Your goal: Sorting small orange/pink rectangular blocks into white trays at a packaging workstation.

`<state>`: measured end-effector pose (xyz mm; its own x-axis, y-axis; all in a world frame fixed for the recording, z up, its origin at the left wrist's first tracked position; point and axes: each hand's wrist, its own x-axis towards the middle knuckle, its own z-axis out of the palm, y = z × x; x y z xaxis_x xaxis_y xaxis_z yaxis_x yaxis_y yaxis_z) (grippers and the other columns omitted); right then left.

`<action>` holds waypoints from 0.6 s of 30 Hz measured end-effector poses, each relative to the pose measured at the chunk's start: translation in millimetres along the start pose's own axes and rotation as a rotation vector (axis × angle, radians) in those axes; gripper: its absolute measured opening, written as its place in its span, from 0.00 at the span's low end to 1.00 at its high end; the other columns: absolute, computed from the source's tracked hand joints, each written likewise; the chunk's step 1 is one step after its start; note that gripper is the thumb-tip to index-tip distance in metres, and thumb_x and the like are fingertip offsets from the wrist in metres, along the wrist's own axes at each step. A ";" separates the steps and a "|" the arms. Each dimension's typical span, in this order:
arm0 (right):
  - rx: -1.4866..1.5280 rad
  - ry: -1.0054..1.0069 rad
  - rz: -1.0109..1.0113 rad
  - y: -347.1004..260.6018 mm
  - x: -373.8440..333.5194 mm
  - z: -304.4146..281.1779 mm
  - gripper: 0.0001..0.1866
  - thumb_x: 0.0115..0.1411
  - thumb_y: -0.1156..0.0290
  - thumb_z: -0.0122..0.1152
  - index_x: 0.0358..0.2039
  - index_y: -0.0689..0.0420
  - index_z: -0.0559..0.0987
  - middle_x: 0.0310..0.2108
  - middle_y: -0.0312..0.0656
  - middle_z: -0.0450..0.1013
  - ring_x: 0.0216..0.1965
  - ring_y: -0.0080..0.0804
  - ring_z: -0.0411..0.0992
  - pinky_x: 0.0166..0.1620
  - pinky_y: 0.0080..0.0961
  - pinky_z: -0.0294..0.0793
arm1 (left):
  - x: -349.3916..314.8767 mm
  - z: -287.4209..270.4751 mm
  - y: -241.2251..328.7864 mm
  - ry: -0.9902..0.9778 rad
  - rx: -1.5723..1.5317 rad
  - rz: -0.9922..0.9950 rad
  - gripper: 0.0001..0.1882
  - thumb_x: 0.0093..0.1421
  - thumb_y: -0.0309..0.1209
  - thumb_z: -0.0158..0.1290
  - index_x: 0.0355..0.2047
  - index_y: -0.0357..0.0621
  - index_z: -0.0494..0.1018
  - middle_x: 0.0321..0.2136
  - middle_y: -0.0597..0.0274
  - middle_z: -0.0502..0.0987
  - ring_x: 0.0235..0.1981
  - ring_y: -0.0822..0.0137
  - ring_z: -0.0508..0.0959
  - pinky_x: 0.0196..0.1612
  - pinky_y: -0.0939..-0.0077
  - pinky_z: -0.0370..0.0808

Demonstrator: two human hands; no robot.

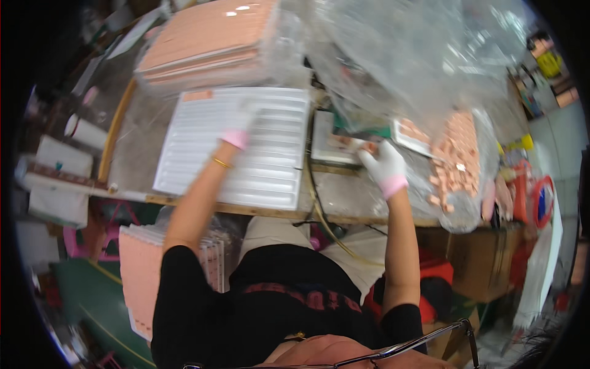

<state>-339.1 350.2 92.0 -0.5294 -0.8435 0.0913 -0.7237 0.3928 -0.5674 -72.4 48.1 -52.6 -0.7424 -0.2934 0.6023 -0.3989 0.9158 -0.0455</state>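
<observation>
A white ribbed plastic tray [276, 144] lies in front of me, with one small flat pink piece [198, 95] in its far left corner. My left hand [241, 126], in a white glove with a pink cuff, is over the tray's middle; motion smears its fingers. My right hand [386, 166], gloved the same way, is closed at the fingertips on a small pinkish piece [369, 147]. It is at the right edge of a small flat device with a pale top [324, 138]. Beside it on the right are a small white tray of pink pieces [412, 136] and a loose heap of pink pieces [458, 154] on clear plastic.
A plastic-wrapped stack of pink-filled trays [209, 43] stands at the far left, and another stack [138, 264] is below the table's edge. Clear plastic sheeting [424, 55] covers the far right. A hose [314, 197] runs over the front edge. Cardboard boxes [485, 258] stand lower right.
</observation>
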 end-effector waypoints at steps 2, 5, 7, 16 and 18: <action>0.032 -0.106 0.027 -14.1 18.7 9.4 0.23 0.48 0.51 0.63 0.31 0.61 0.77 0.30 0.54 0.75 0.35 0.51 0.74 0.39 0.38 0.72 | -31.5 -28.2 -117.1 0.091 0.094 -0.392 0.17 0.54 0.33 0.53 0.44 0.43 0.74 0.45 0.50 0.75 0.50 0.53 0.71 0.56 0.61 0.66; -0.061 -0.187 0.102 -20.0 27.3 7.3 0.22 0.48 0.48 0.61 0.34 0.54 0.81 0.33 0.48 0.77 0.37 0.47 0.75 0.41 0.35 0.74 | 20.3 -41.3 -120.4 -0.361 0.274 -0.680 0.14 0.57 0.35 0.47 0.40 0.45 0.76 0.41 0.48 0.76 0.46 0.49 0.74 0.49 0.60 0.71; 0.020 -0.042 0.032 25.4 37.9 39.4 0.21 0.51 0.49 0.60 0.36 0.51 0.81 0.35 0.44 0.78 0.38 0.45 0.75 0.42 0.35 0.75 | 40.0 -44.6 -112.8 -0.400 0.263 -0.583 0.15 0.59 0.36 0.46 0.43 0.46 0.74 0.42 0.49 0.76 0.46 0.51 0.75 0.49 0.60 0.72; -0.142 0.235 0.131 61.9 5.6 -36.6 0.19 0.52 0.59 0.59 0.43 0.53 0.78 0.39 0.46 0.75 0.43 0.44 0.73 0.49 0.34 0.71 | 5.7 -65.3 -154.9 -0.390 0.180 -0.533 0.11 0.54 0.30 0.57 0.38 0.44 0.73 0.37 0.51 0.75 0.44 0.49 0.72 0.48 0.59 0.69; -0.458 0.093 0.438 96.9 2.5 -78.4 0.14 0.52 0.63 0.58 0.38 0.53 0.81 0.40 0.49 0.75 0.44 0.41 0.74 0.49 0.37 0.72 | 50.5 -97.4 -94.2 -0.559 0.039 -0.719 0.13 0.51 0.26 0.59 0.37 0.44 0.72 0.38 0.48 0.74 0.43 0.49 0.73 0.48 0.63 0.70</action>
<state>-445.4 414.9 101.4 -0.8405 -0.5416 0.0130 -0.5362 0.8282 -0.1629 -19.9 -26.2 59.7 -0.4565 -0.8894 0.0229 -0.8768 0.4541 0.1583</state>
